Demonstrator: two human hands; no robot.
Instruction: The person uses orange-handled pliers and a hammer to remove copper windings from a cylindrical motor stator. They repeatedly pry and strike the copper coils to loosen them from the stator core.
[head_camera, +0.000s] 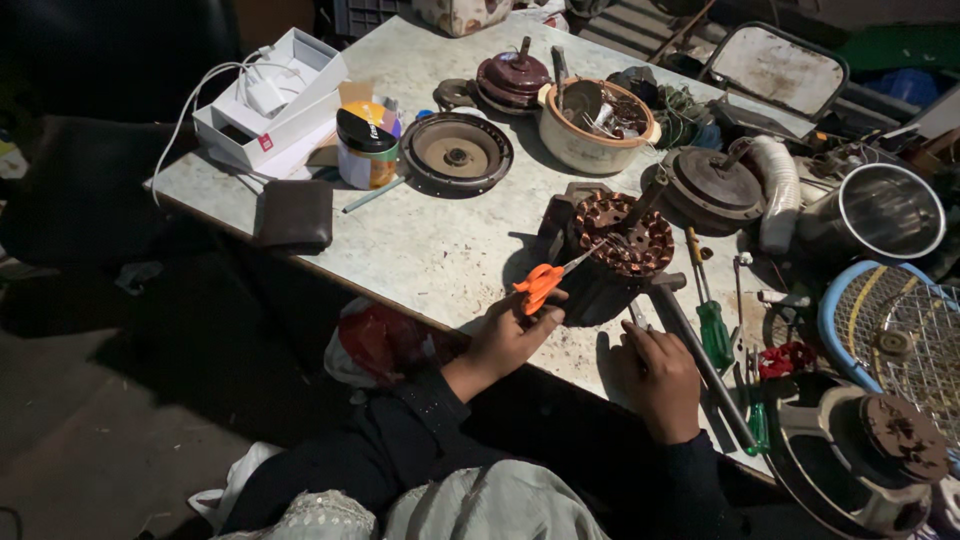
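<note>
Left hand (505, 340) has its fingers curled through the orange-handled scissors (548, 280), blades touching the copper-wound motor stator (620, 238). Right hand (657, 372) rests knuckles-up just beside the stator's dark base; its fingertips are hidden, so I cannot tell their grip. Behind, a cream pot (592, 125) holds metal bits, hard to make out. The table (440, 250) edge runs just under both wrists; bare tabletop lies left.

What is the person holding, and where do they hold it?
The left hand holds orange scissors by their handles. The right hand rests on the table, holding nothing visible.
</note>
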